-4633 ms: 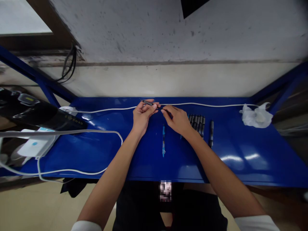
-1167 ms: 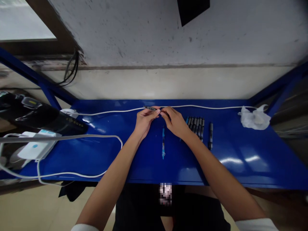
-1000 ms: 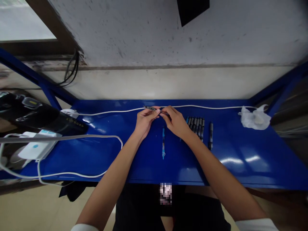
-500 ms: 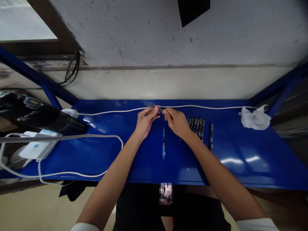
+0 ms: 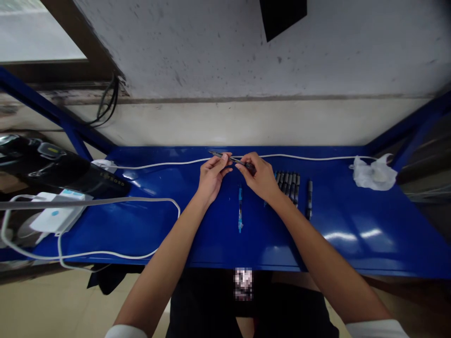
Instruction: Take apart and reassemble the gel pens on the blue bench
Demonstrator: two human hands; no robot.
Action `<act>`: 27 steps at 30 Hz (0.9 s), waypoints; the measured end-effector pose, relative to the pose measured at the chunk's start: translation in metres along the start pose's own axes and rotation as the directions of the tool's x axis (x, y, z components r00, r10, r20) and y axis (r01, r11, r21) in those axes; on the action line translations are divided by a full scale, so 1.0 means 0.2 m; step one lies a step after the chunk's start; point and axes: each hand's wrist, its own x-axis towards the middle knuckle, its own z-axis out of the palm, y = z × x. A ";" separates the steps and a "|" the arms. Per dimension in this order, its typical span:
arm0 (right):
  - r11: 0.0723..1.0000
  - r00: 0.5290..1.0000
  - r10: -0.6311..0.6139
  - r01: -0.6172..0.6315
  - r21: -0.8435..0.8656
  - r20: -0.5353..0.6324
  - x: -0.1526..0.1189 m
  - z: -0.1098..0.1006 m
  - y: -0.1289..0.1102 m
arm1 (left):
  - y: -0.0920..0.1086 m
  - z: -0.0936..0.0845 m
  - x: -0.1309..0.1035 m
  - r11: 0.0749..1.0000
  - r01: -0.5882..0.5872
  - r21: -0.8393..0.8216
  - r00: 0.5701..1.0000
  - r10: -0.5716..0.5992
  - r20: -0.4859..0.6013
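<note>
A slim dark pen [image 5: 235, 160] slants between my two hands above the back part of the blue table, its pointed tip toward the left. My left hand [image 5: 212, 178] is closed in a pinch on its front part. The fingers of my right hand [image 5: 261, 176] pinch its dark rear part, which they partly cover. A blue pen [image 5: 240, 211] lies on the table between my forearms. Several dark pens [image 5: 291, 183] lie side by side just right of my right hand and are partly hidden by it. One more dark pen [image 5: 309, 199] lies apart, farther right.
A white cable [image 5: 169, 163] runs along the back of the blue table [image 5: 218, 244]. At the left are a black container [image 5: 81, 169] and a white power adapter [image 5: 59, 213] with looping cords. A crumpled white plastic bag [image 5: 374, 172] sits at the back right.
My right hand's fingers now sit around the pen's dark rear part, and more of the pen shows between my hands. My left hand has barely moved.
</note>
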 end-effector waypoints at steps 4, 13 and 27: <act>0.997 0.997 0.048 -0.050 0.052 0.052 0.00 -0.01 -0.03 | 0.00 0.00 0.00 1.000 0.009 -0.015 1.000 -0.009 -0.005; 0.993 0.997 0.059 -0.055 0.101 -0.039 0.01 0.01 -0.01 | 0.01 -0.01 0.00 0.999 0.006 -0.040 0.999 -0.008 -0.045; 0.995 0.999 0.033 -0.032 0.100 -0.008 0.01 -0.01 -0.03 | 0.02 -0.01 0.00 0.994 0.010 -0.105 0.998 -0.017 -0.063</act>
